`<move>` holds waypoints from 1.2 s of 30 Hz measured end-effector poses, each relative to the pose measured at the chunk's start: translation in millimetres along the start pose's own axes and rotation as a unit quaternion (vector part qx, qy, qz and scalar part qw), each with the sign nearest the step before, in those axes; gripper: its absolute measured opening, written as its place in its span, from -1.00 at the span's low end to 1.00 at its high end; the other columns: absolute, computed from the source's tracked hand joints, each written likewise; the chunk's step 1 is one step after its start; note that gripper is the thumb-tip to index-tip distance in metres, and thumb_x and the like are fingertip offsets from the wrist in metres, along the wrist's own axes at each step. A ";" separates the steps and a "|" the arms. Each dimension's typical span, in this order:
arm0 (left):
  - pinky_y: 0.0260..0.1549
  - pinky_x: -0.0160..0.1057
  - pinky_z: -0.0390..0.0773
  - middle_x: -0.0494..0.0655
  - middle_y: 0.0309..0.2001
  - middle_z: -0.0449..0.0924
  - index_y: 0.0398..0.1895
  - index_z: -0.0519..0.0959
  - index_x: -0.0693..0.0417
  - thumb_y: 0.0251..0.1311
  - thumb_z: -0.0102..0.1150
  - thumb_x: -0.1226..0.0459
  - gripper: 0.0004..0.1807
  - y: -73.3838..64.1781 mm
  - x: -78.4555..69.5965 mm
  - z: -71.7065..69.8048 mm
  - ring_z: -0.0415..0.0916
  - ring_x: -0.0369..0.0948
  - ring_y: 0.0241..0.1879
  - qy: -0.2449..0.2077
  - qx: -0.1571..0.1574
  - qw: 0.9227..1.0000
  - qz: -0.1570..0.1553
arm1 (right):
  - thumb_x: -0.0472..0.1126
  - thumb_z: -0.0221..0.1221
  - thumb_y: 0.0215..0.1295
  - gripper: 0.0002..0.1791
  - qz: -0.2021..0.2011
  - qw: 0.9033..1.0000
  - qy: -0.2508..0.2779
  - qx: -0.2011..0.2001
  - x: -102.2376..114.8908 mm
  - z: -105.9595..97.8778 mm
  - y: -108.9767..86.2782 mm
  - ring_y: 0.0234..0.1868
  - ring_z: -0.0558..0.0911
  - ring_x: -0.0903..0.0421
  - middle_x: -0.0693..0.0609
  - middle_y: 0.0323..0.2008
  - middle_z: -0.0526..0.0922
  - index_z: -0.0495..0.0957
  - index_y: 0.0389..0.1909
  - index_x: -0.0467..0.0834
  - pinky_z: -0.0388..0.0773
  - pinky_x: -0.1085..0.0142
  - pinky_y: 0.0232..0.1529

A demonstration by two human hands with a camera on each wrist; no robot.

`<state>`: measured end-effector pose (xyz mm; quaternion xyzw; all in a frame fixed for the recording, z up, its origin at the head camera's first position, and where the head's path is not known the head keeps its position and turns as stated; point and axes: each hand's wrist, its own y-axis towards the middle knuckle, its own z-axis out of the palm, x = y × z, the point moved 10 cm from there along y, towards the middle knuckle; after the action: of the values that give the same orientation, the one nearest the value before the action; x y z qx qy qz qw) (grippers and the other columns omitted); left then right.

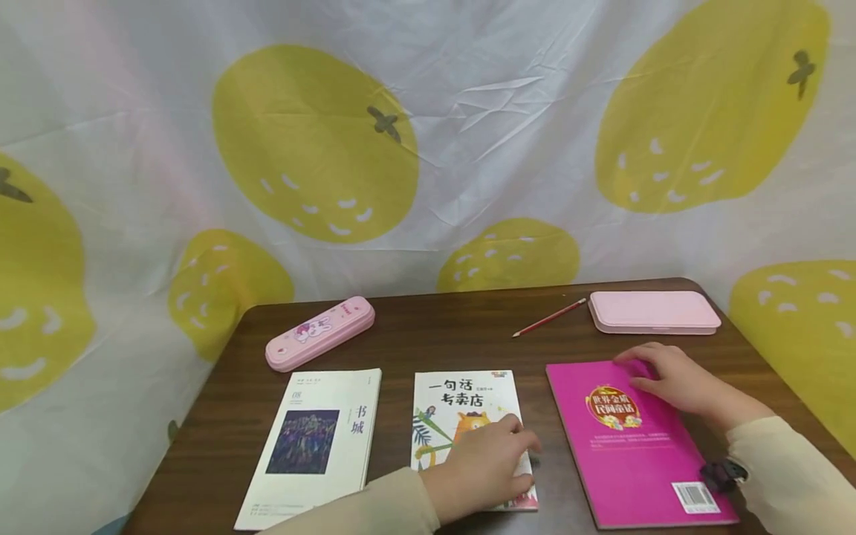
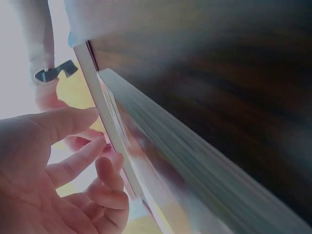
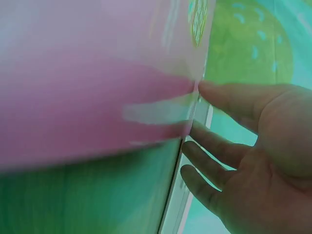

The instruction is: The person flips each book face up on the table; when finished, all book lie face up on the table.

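Note:
A magenta book point(image 1: 635, 468) lies face down on the right side of the table, its barcode near the bottom. My right hand point(image 1: 678, 379) is at its upper right corner; in the right wrist view, thumb and index fingertips touch the glossy cover point(image 3: 73, 97), fingers spread. My left hand point(image 1: 481, 464) hovers low over a white picture book point(image 1: 464, 383) with an orange animal on it, covering its lower part. Loosely bent fingers point(image 2: 105, 180) of that hand hold nothing in the left wrist view, beside the book's page edges point(image 2: 185, 151).
Left of these lies a white book point(image 1: 348, 453) with a dark picture. Behind are a pink rabbit pencil case point(image 1: 321, 333) on the left, a red pencil point(image 1: 548, 318), and a plain pink case point(image 1: 655, 310) at back right. A fruit-print curtain point(image 1: 495, 148) hangs behind the wooden table point(image 1: 435, 327).

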<state>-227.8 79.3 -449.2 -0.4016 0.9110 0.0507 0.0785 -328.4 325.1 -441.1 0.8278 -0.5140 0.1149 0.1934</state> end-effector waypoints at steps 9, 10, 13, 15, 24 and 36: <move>-0.42 -0.47 0.41 -0.48 -0.26 0.54 0.15 0.58 -0.32 0.22 0.36 -0.07 -0.56 12.5 -28.5 9.8 0.47 -0.52 -0.31 -0.009 -0.010 0.999 0.041 | -0.52 0.32 0.17 -0.64 -0.005 1.000 0.010 -0.005 -20.6 -8.9 -9.2 -0.01 0.66 0.12 -0.09 -0.07 0.75 0.67 -0.01 -0.20 0.55 0.41 -0.04; -0.43 -0.48 0.39 -0.47 -0.28 0.53 0.15 0.57 -0.32 0.22 0.36 -0.08 -0.56 13.4 -31.0 11.0 0.45 -0.52 -0.33 -0.007 -0.010 0.999 0.043 | -0.53 0.32 0.16 -0.62 -0.006 1.000 0.010 -0.004 -22.8 -9.6 -9.6 0.00 0.67 0.14 -0.09 -0.06 0.75 0.67 0.00 -0.19 0.54 0.43 -0.03; -0.47 -0.50 0.33 -0.50 -0.30 0.50 0.11 0.57 -0.33 0.21 0.36 -0.08 -0.59 16.2 -38.5 12.2 0.41 -0.55 -0.35 -0.007 -0.019 0.999 0.049 | -0.58 0.30 0.12 -0.56 -0.031 0.999 0.017 -0.002 -28.6 -12.3 -12.2 0.02 0.65 0.28 -0.07 -0.06 0.75 0.66 0.02 -0.19 0.50 0.53 -0.01; -0.45 -0.53 0.31 -0.52 -0.30 0.51 0.09 0.58 -0.35 0.22 0.35 -0.10 -0.61 19.5 -43.3 13.2 0.39 -0.58 -0.34 -0.010 -0.026 0.998 0.053 | -0.60 0.30 0.11 -0.54 -0.046 0.999 0.026 0.002 -32.4 -13.5 -14.2 0.02 0.62 0.40 -0.05 -0.05 0.75 0.65 0.03 -0.19 0.49 0.57 -0.02; -0.43 -0.48 0.33 -0.54 -0.33 0.51 0.02 0.65 -0.51 0.20 0.34 -0.19 -0.67 31.7 -52.5 21.3 0.41 -0.57 -0.29 -0.052 0.000 0.999 0.008 | -0.65 0.31 0.03 -0.47 -0.107 0.989 0.102 0.009 -34.0 -9.9 -20.8 0.11 0.51 0.58 0.08 0.02 0.71 0.61 0.08 -0.28 0.38 0.70 0.07; -0.44 -0.41 0.35 -0.53 -0.39 0.54 -0.09 0.69 -0.55 -0.02 0.50 -0.17 -0.63 35.4 -47.0 23.4 0.46 -0.52 -0.30 -0.078 -0.006 0.996 -0.051 | -0.61 0.45 -0.12 -0.40 -0.121 0.991 0.036 -0.039 -30.1 -9.3 -18.5 -0.06 0.58 0.40 -0.03 -0.06 0.72 0.70 0.01 -0.13 0.46 0.61 -0.06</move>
<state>-220.2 140.7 -462.5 -0.4430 0.8801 0.0833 0.1494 -325.2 360.8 -448.1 0.8710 -0.4070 0.1004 0.2561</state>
